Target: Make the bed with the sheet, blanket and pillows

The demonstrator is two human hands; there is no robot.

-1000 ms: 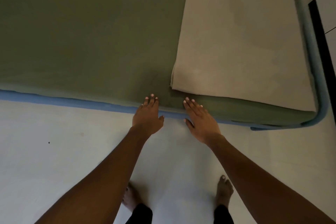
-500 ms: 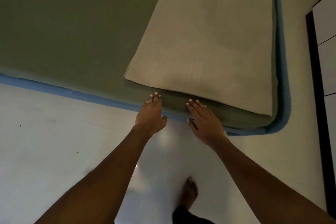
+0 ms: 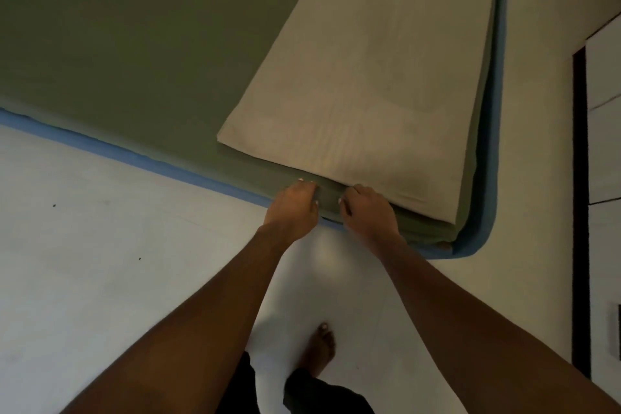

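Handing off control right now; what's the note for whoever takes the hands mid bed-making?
Left hand: fingers curled on the green sheet at the mattress side.
Right hand: same, just beside it, by the folded beige blanket.
Done: sheet spread over the mattress; blanket lies folded near the corner.
Left: finish the sheet edge, spread the blanket, place pillows; none in view.

Bare forearms [image 3: 208,306], bare foot [image 3: 321,351], black trousers [image 3: 322,393].
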